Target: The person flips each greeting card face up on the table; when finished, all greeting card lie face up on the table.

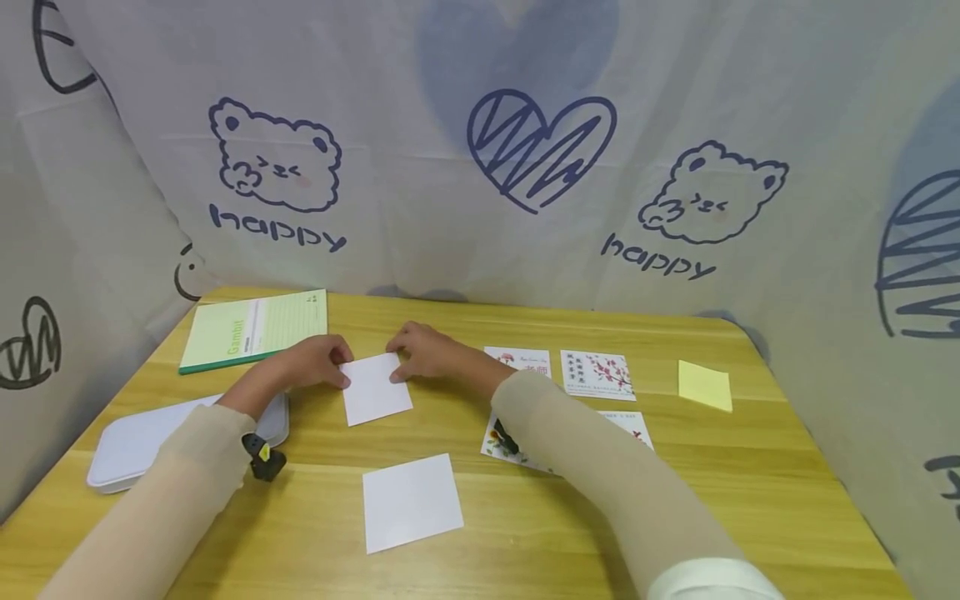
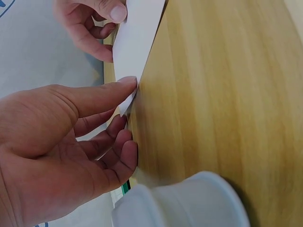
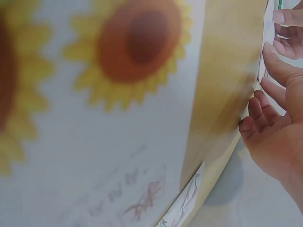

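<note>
A small blank white card (image 1: 377,392) lies at the middle of the wooden table, between both hands. My left hand (image 1: 313,363) pinches its left edge, thumb on top; the left wrist view shows that thumb on the card (image 2: 135,42) and the other fingers curled beside its corner. At the opposite edge my right hand (image 1: 433,354) pinches the card by its upper right side, thumb on the face. Nearer the front of the table lies a second blank white card (image 1: 412,504). Under my right forearm a sunflower card (image 3: 142,137) is partly covered.
A green-edged notebook (image 1: 255,329) lies at the back left, with a white case (image 1: 138,442) in front of it beside my left forearm. To the right are several printed cards (image 1: 598,375), partly behind my right sleeve, and a yellow sticky note (image 1: 705,385). A printed cloth (image 1: 420,233) hangs behind.
</note>
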Tool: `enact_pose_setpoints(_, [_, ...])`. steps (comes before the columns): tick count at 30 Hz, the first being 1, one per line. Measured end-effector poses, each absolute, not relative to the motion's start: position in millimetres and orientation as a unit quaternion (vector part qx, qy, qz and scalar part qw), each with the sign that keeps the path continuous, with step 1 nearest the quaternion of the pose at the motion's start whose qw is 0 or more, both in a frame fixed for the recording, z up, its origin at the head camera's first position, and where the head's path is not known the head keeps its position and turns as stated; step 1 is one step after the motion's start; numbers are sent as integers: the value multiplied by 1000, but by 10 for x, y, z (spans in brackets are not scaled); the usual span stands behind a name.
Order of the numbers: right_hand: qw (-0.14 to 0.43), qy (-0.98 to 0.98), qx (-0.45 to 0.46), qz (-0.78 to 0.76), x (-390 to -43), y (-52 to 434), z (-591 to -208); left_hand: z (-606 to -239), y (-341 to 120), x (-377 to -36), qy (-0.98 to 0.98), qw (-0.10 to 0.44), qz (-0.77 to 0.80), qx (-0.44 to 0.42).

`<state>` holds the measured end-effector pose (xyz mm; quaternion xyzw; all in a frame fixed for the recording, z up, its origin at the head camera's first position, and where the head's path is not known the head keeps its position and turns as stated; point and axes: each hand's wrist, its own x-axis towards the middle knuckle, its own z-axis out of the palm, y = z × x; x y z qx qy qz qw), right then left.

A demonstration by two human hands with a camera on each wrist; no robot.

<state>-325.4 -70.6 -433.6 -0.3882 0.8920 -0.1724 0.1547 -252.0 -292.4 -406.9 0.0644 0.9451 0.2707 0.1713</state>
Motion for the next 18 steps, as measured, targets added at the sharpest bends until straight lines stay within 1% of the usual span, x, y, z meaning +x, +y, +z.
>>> enact_pose_setpoints(5, [156, 889, -386, -189, -3270, -724, -4337, -4070, -2920, -2531, 944, 174, 274, 61])
enact_pose_setpoints(12, [169, 881, -354, -263, -3311, -725, -4323, -4026, -2892, -2539, 941, 145, 296, 72])
enact_pose_setpoints(18, [172, 879, -361, -260, -3328, -767, -4280, -3962, -2921, -2530, 938, 136, 308, 81])
